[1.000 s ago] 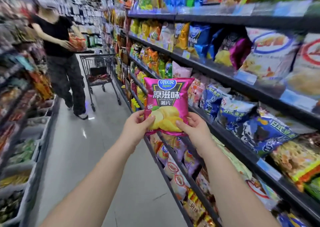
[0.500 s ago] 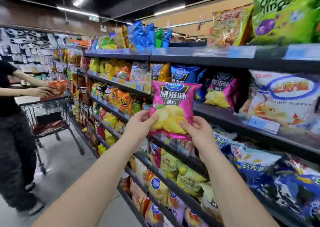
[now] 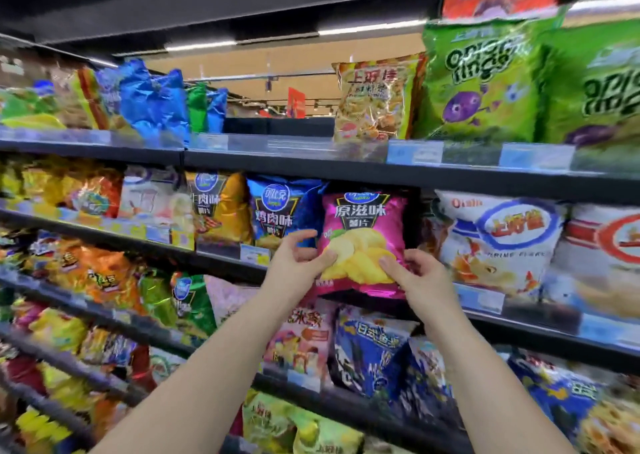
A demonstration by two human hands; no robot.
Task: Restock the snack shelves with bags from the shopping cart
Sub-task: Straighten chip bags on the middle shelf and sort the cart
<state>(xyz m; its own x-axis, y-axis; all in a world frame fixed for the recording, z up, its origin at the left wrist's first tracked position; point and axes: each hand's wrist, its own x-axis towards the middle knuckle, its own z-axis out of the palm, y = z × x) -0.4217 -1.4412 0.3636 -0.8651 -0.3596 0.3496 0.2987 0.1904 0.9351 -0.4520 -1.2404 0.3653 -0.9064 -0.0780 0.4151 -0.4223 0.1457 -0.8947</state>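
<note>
A pink bag of potato chips (image 3: 363,226) stands upright at the front of the second shelf (image 3: 519,311), between a blue chip bag (image 3: 277,207) and a white bag (image 3: 498,242). My left hand (image 3: 298,263) pinches its lower left corner with thumb and fingers. At the lower right corner my right hand (image 3: 419,277) grips the bag the same way. The bag's bottom edge hangs just over the shelf lip. The shopping cart is out of view.
Packed snack shelves fill the view. Green onion-ring bags (image 3: 485,79) and a yellow bag (image 3: 377,100) stand on the top shelf (image 3: 277,148), with a gap to their left. Lower shelves hold blue bags (image 3: 374,353) and orange bags (image 3: 97,273).
My view swung from the aisle up to the shelves; the cart and the other person left the frame. Both hands carried the pink bag up and forward into the second shelf's slot.
</note>
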